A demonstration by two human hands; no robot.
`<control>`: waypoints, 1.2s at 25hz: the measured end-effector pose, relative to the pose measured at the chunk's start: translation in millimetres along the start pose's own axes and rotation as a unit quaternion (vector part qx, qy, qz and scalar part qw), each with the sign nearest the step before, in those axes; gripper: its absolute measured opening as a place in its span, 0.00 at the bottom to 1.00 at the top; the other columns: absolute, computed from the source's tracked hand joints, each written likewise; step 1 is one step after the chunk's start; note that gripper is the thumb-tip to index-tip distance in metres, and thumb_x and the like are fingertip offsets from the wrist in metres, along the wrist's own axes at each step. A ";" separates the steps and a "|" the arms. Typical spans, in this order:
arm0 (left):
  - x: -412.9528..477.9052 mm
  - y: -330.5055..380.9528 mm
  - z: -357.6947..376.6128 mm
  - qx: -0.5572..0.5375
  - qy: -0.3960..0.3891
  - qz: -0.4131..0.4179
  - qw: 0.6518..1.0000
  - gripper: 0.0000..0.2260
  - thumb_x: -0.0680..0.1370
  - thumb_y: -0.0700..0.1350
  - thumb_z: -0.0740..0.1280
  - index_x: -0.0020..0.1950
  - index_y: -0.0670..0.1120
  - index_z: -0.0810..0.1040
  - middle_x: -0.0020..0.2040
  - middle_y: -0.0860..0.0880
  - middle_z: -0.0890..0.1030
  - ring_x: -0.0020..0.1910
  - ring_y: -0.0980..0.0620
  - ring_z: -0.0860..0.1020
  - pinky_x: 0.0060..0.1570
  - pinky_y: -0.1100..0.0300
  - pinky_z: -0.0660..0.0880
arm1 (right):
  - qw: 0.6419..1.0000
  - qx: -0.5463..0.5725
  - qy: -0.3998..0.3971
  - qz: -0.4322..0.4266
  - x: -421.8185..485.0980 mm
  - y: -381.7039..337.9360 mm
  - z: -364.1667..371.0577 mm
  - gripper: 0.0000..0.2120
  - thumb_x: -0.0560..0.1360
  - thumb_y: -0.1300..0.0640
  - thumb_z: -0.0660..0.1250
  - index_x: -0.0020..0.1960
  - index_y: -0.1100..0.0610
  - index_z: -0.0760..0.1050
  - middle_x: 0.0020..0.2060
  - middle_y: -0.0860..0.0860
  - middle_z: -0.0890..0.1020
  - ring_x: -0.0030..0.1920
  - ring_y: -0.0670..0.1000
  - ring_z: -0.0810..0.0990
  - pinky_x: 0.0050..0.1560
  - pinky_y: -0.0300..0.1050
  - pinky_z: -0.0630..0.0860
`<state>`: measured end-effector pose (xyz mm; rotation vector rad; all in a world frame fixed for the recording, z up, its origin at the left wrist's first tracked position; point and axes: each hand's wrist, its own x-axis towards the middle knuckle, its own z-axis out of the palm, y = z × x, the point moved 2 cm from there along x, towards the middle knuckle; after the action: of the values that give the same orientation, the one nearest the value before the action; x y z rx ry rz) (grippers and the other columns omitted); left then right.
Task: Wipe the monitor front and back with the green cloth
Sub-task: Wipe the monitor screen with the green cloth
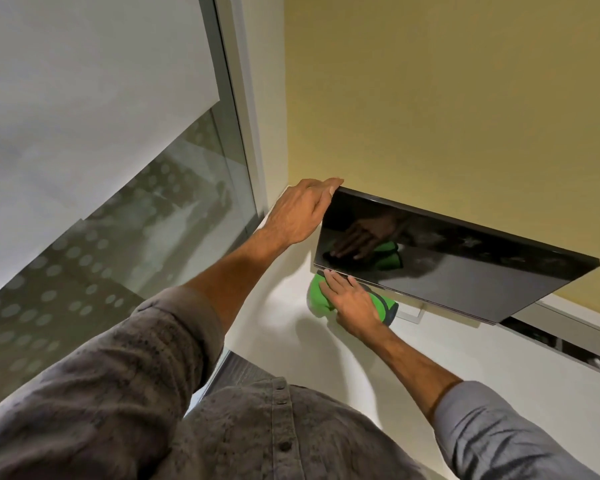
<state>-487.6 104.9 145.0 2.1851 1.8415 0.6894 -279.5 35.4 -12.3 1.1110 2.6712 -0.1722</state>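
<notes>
Mustard-yellow wall (447,98) behind a white desk (309,362), dotted glass window (94,251) and pale blind (84,81) at left.

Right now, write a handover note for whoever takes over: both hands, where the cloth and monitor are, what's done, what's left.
Left hand: fingers curled over the top left corner of the monitor.
Right hand: flat, pressing the green cloth onto the desk, fingertips at the monitor's bottom left edge.
Done: cannot tell how much of the front is wiped; the screen is dark and reflective.
Left: finish the front if needed, then the back, which is out of view.
</notes>
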 end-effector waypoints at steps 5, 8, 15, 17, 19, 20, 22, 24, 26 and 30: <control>1.3 6.8 -3.2 -0.016 0.002 0.014 1.000 0.26 0.91 0.58 0.44 0.80 0.52 0.73 0.70 0.45 0.83 0.71 0.42 0.78 0.64 0.45 0.77 | 0.964 -0.069 0.257 -0.006 -28.2 -1.5 -88.1 0.50 0.64 0.76 0.64 0.85 0.58 0.57 0.85 0.56 0.54 0.85 0.58 0.54 0.80 0.68 0.57; 8.0 12.0 -5.2 0.003 -0.006 0.030 1.000 0.26 0.91 0.57 0.46 0.82 0.50 0.73 0.82 0.51 0.72 0.83 0.46 0.66 0.77 0.45 0.67 | 0.926 -0.103 0.358 0.060 -29.3 18.9 -121.5 0.45 0.70 0.79 0.58 0.84 0.56 0.60 0.84 0.54 0.58 0.84 0.58 0.57 0.79 0.73 0.55; 15.0 37.5 13.0 -0.032 -0.095 0.073 0.992 0.27 0.91 0.59 0.45 0.87 0.52 0.64 0.86 0.52 0.65 0.86 0.47 0.60 0.85 0.44 0.54 | 0.972 -0.136 0.192 0.023 -12.8 56.8 -79.8 0.48 0.74 0.74 0.63 0.87 0.52 0.46 0.86 0.50 0.48 0.86 0.54 0.47 0.83 0.63 0.41; 10.1 35.6 13.5 -0.025 -0.081 0.079 0.993 0.25 0.91 0.57 0.46 0.87 0.52 0.65 0.85 0.53 0.67 0.85 0.47 0.62 0.84 0.46 0.55 | 0.980 -0.106 0.166 0.009 -11.3 57.4 -63.2 0.53 0.72 0.73 0.68 0.87 0.51 0.44 0.86 0.49 0.44 0.86 0.52 0.44 0.82 0.61 0.38; 11.2 34.5 10.4 -0.011 -0.070 0.087 0.994 0.25 0.92 0.56 0.47 0.86 0.51 0.67 0.83 0.51 0.71 0.82 0.45 0.67 0.81 0.48 0.59 | 0.987 -0.079 0.142 0.003 -6.4 54.7 -45.1 0.57 0.69 0.69 0.74 0.87 0.50 0.44 0.86 0.47 0.43 0.85 0.50 0.42 0.83 0.60 0.39; 14.3 33.9 8.7 -0.006 -0.068 0.090 0.994 0.25 0.92 0.56 0.47 0.85 0.51 0.68 0.82 0.51 0.73 0.80 0.45 0.69 0.80 0.49 0.61 | 0.990 -0.067 0.126 0.003 -3.1 53.3 -35.7 0.59 0.68 0.69 0.75 0.87 0.49 0.44 0.86 0.46 0.43 0.85 0.50 0.42 0.83 0.60 0.41; 18.8 32.5 7.6 -0.001 -0.076 0.091 0.993 0.26 0.91 0.57 0.45 0.85 0.51 0.69 0.81 0.51 0.74 0.78 0.45 0.71 0.79 0.46 0.63 | 0.995 -0.040 0.097 0.000 1.3 50.4 -16.2 0.59 0.66 0.71 0.75 0.87 0.49 0.46 0.86 0.45 0.45 0.85 0.49 0.43 0.84 0.60 0.43; 18.6 31.3 8.7 0.000 -0.086 0.092 0.992 0.27 0.91 0.59 0.45 0.85 0.52 0.68 0.81 0.53 0.74 0.77 0.45 0.72 0.78 0.45 0.65 | 0.998 -0.004 0.067 -0.015 2.7 46.7 0.7 0.56 0.66 0.74 0.72 0.86 0.49 0.51 0.86 0.44 0.49 0.85 0.48 0.44 0.83 0.58 0.43; 14.9 29.7 9.8 0.002 -0.085 0.091 0.992 0.27 0.91 0.59 0.44 0.86 0.53 0.67 0.82 0.53 0.73 0.77 0.46 0.72 0.78 0.45 0.65 | 0.999 0.032 0.021 -0.016 0.4 41.6 17.1 0.52 0.68 0.74 0.71 0.86 0.49 0.55 0.85 0.45 0.52 0.84 0.47 0.43 0.84 0.58 0.42; 16.5 29.9 9.9 0.013 -0.093 0.088 0.992 0.27 0.91 0.60 0.43 0.87 0.54 0.64 0.83 0.54 0.71 0.78 0.46 0.70 0.79 0.45 0.64 | 0.988 0.117 -0.090 0.051 -15.0 46.1 46.2 0.42 0.72 0.68 0.71 0.83 0.51 0.64 0.85 0.48 0.55 0.85 0.51 0.50 0.84 0.60 0.47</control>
<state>-454.9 116.2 153.1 2.3613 1.5905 0.4753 -228.4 48.3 -53.5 1.2320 2.4748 -0.5533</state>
